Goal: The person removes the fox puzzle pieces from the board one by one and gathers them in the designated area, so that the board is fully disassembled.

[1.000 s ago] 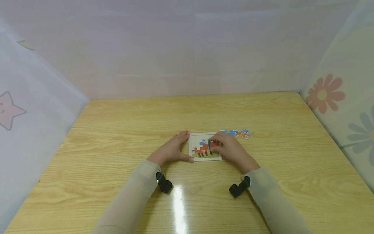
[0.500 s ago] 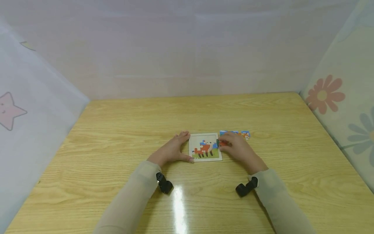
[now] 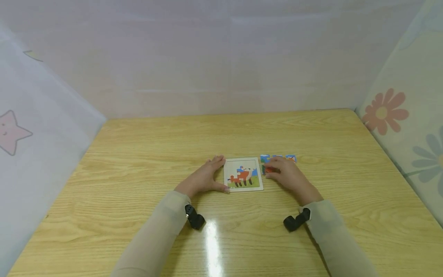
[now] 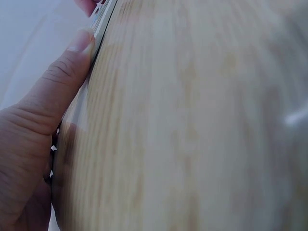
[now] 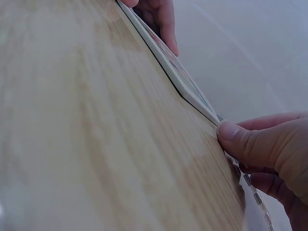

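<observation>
A square jigsaw puzzle tray (image 3: 243, 160) with a pale frame lies mid-table. Pieces fill its lower part and right side with an orange, white-chested animal on grass; bare backing shows at the upper left. My left hand (image 3: 204, 177) holds the tray's left side, thumb at the near corner and fingers at the far one. To the tray's right, my right hand (image 3: 285, 173) pinches a red and dark-green puzzle piece (image 3: 263, 169) low over the table. The hand partly covers that piece. In the right wrist view, the right thumb (image 5: 231, 132) shows right by the tray's corner.
Behind the right hand lies a row of loose puzzle pieces, among them a blue and green one (image 3: 264, 158) and a blue and orange one (image 3: 291, 157). The wooden table (image 3: 155, 146) meets a pale cloth backdrop (image 3: 228, 77) at its far edge.
My right hand has moved right, off the tray to the table beside it, taking the red and dark-green puzzle piece along. The left hand has kept its place on the tray.
</observation>
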